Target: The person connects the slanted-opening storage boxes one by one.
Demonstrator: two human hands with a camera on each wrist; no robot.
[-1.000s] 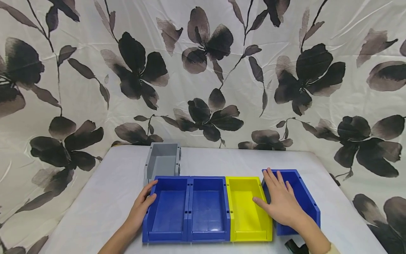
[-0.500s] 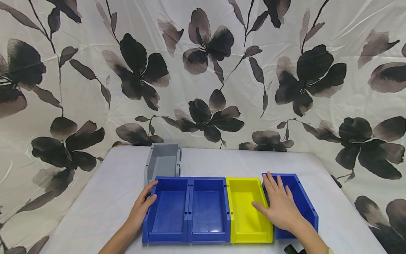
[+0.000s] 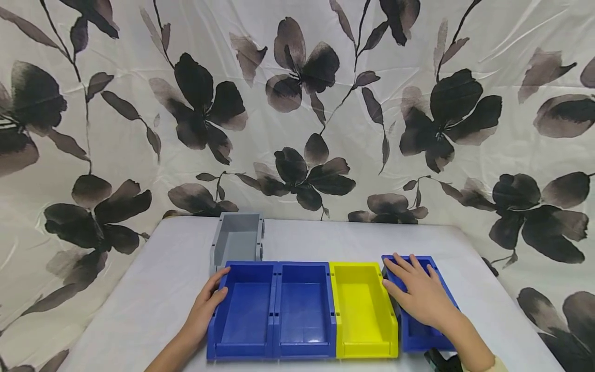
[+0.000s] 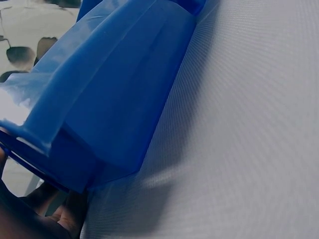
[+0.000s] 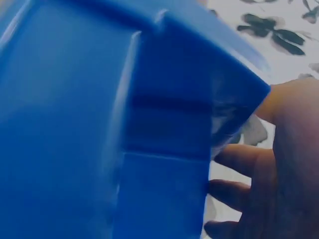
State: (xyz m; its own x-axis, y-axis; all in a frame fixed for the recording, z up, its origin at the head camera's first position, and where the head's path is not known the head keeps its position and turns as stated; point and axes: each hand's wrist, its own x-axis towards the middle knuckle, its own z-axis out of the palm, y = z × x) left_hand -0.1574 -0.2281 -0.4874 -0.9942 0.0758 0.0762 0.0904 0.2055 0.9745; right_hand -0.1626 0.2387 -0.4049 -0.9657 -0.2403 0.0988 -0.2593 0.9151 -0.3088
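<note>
In the head view, two blue bins stand side by side, a left one (image 3: 246,315) and a middle one (image 3: 304,310), with a yellow bin (image 3: 364,310) against their right side. My left hand (image 3: 204,305) grips the back left corner of the left blue bin, thumb along its outer wall. A third blue bin (image 3: 424,342) sits just right of the yellow one. My right hand (image 3: 420,297) lies over its left and back part, fingers spread and nearly straight. In the right wrist view, fingertips (image 5: 227,191) meet a blue bin's edge.
A grey bin (image 3: 238,245) stands behind the left blue bin, at the back left of the white-covered table (image 3: 334,240). A black object (image 3: 443,361) shows by my right wrist. A floral cloth (image 3: 297,124) hangs behind the table.
The right blue bin has slid left and slightly toward me, closing up to the yellow bin. My right hand has shifted right over it, its thumb no longer over the yellow bin. The left hand stays.
</note>
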